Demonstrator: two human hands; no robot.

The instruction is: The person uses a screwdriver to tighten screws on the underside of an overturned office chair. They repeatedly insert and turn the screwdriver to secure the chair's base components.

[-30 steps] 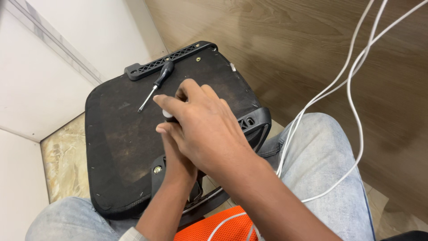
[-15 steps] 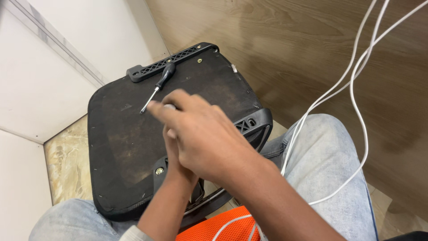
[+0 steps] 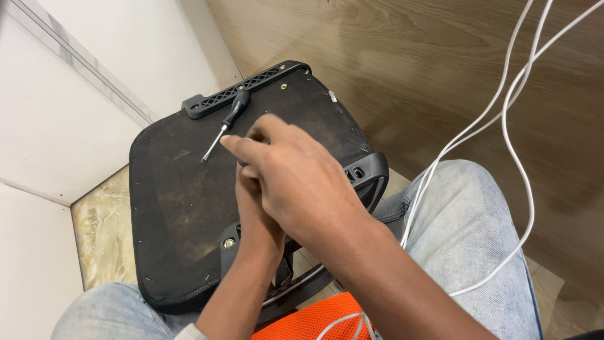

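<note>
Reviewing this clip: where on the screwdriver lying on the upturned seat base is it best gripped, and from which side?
Probably by the black handle of the screwdriver, coming from above. It lies flat on the seat base, handle toward the far edge by the plastic bracket, thin shaft pointing toward the hands, clear of them.

Upturned black chair seat (image 3: 182,208) rests across the person's lap, underside up, dusty and scuffed. 1 screwdriver (image 3: 224,124) lies on it near the far edge, black handle toward the slotted black bracket (image 3: 245,85), tip pointing toward the seat's middle. Another black bracket with 1 bolt (image 3: 229,243) sits at the near edge. Both hands are over the seat's middle, right above left.
</note>
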